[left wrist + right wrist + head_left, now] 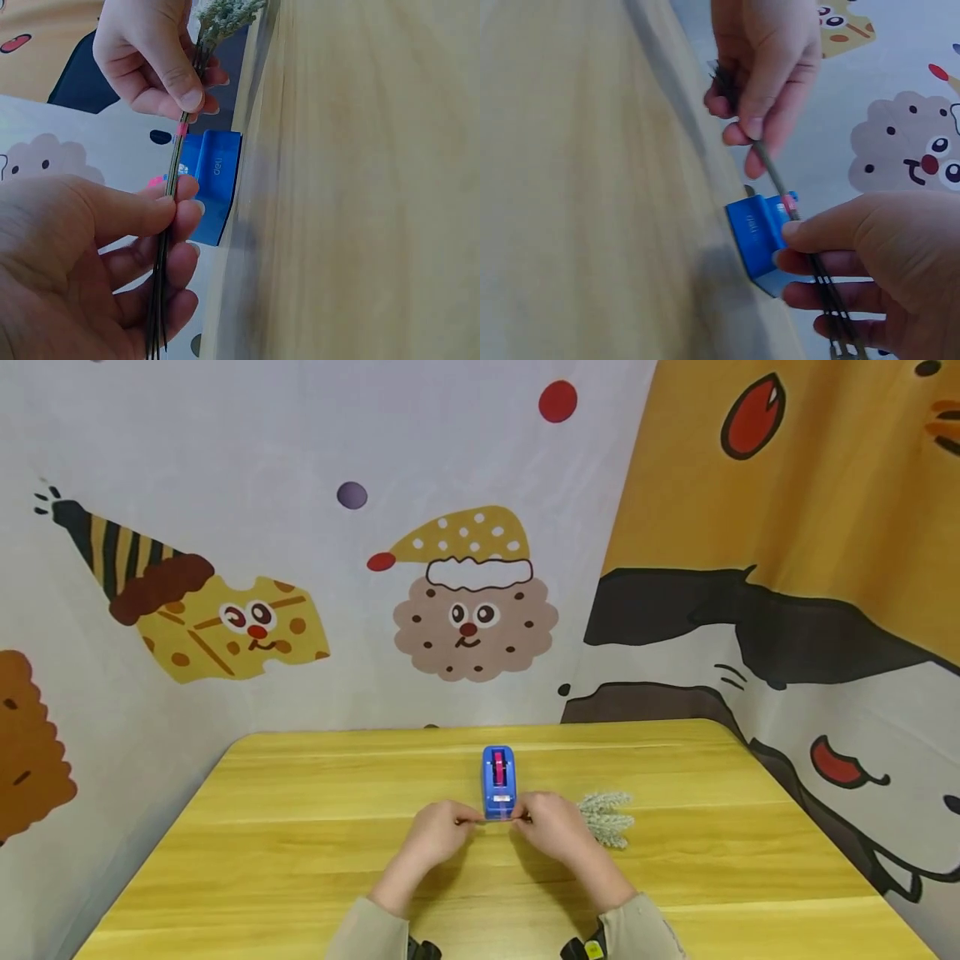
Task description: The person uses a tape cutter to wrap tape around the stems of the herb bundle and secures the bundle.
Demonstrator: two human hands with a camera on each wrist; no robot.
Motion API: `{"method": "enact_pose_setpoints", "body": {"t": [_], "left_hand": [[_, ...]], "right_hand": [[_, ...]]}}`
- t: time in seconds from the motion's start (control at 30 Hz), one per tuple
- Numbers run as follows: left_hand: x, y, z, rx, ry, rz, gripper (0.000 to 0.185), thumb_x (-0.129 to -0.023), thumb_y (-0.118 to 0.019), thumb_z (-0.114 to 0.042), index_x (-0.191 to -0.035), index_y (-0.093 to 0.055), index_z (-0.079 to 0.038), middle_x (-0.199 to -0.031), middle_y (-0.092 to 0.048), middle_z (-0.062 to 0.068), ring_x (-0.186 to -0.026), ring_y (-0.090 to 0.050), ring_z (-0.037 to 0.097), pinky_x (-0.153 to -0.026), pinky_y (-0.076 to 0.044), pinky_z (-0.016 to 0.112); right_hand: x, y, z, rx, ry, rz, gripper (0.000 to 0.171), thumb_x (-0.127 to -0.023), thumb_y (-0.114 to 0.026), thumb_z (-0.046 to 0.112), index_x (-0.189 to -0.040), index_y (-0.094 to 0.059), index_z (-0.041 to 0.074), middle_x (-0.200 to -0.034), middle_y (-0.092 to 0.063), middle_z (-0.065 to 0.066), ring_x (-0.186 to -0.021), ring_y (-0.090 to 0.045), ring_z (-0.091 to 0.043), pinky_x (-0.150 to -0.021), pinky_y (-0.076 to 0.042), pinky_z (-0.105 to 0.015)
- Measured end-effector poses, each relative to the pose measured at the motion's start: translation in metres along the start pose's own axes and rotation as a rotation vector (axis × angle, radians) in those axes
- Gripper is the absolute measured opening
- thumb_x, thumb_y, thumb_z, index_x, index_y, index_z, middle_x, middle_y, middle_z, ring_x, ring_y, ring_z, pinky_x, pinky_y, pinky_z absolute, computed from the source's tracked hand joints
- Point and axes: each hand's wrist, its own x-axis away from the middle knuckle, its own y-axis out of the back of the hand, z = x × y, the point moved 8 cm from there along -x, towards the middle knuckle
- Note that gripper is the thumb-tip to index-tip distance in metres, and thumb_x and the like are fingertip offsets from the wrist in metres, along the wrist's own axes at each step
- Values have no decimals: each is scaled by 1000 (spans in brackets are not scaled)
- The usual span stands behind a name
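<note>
My left hand [437, 837] and right hand [551, 828] pinch a bundle of thin stems [174, 187] taut at the blue tape dispenser's [498, 782] six o'clock; keeping them bunched should let pink tape [181, 129] wrap tight.

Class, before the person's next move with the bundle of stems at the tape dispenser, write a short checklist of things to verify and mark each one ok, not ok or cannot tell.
1. Left hand pinches the stem bundle: ok.
2. Right hand pinches the same stems near the pale flower heads: ok.
3. Stems held together in one bundle between the hands: ok.
4. Pink tape on the stems: a small piece shows; whether it wraps fully, cannot tell.
5. Blue tape dispenser upright on the table, just behind the hands: ok.
6. Tape cut free from the dispenser: cannot tell.
</note>
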Motion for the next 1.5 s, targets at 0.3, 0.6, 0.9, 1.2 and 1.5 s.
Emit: {"method": "enact_pose_setpoints", "body": {"t": [0.3,0.6,0.9,1.2,1.5], "left_hand": [[-5,4,3,-13,1,-25,19,-86,-68,-4,-97,-79,-14,-100,-72,5,-98,-65,27,-81,-53,44],[-6,5,4,3,22,-55,15,-84,-72,-4,-92,-79,-14,-99,-72,6,-93,-65,25,-76,-54,42],[-4,4,-1,-8,19,-25,15,-89,-65,-8,-98,-77,-10,-99,-72,4,-92,-65,23,-79,-53,43],[-6,3,-2,-26,22,-31,19,-87,-63,-1,-96,-78,-9,-98,-72,6,-92,-65,24,-79,-53,44],[-5,2,0,-24,26,-33,19,-86,-63,0,-95,-78,-10,-99,-72,7,-95,-65,27,-80,-53,47]], "right_hand": [[-9,2,0,-102,5,169,20,-88,-69,18,-70,-67,12,-60,-52,10,-52,-42,-6,-48,-38,-24],[-10,3,-2,-143,-6,154,16,-91,-67,15,-77,-73,10,-68,-62,7,-53,-45,-6,-50,-42,-24],[-11,0,-3,-172,18,108,11,-89,-67,11,-80,-74,10,-75,-66,5,-57,-49,-6,-55,-46,-25],[-10,-7,-6,-342,-33,132,9,-88,-68,11,-84,-75,6,-77,-68,2,-61,-51,-8,-53,-45,-25],[-9,-12,-12,-384,-142,70,22,-87,-71,22,-69,-72,9,-56,-53,9,-47,-34,-7,-44,-28,-22]]}}
